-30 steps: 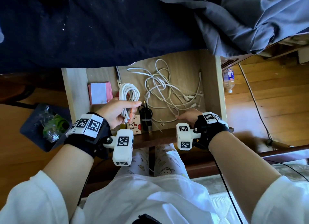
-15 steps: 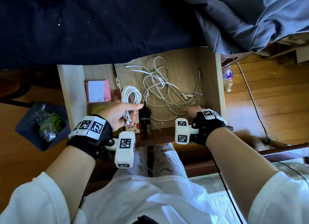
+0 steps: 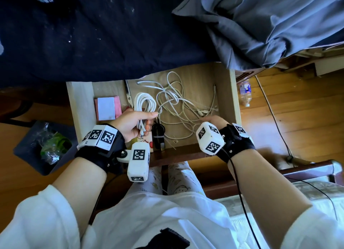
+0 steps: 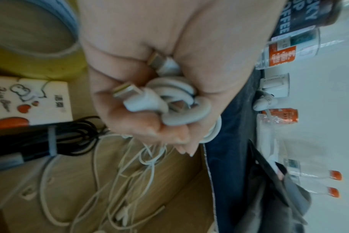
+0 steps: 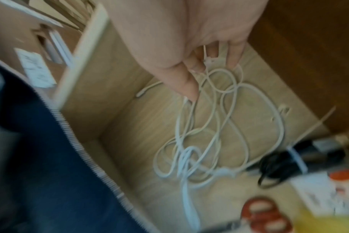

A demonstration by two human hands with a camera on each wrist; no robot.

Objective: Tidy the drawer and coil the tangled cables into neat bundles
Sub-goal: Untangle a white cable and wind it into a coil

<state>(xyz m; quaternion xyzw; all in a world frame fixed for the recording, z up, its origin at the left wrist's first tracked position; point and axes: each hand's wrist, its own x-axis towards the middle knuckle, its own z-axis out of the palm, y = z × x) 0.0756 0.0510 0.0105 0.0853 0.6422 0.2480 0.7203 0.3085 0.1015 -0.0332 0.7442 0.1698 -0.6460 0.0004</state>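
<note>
In the open wooden drawer point(image 3: 81, 107), pulled out from under a dark blue cloth point(image 3: 93, 34), most of the space on the right is taken by a loose tangle of white cables point(image 3: 178, 107) spread over the drawer floor. At the near middle lies a black cable bundle point(image 3: 158, 133) bound with a pale tie, and just left of it a white card with red hearts point(image 4: 40, 100). At the far left sits a pink and white notepad point(image 3: 107, 108), with scissors point(image 3: 128, 94) beside it.

The left hand point(image 3: 132, 124) hangs over the middle of the drawer with its fingers curled tight round a coiled white cable point(image 3: 145, 103); the loops stand up beyond the fist, and the left wrist view shows two plug ends poking out near the palm. The right hand point(image 3: 212, 119) reaches down into the near right of the tangle, fingertips point(image 5: 191, 88) among the strands; whether they pinch one or only touch cannot be told through the blur.
</note>
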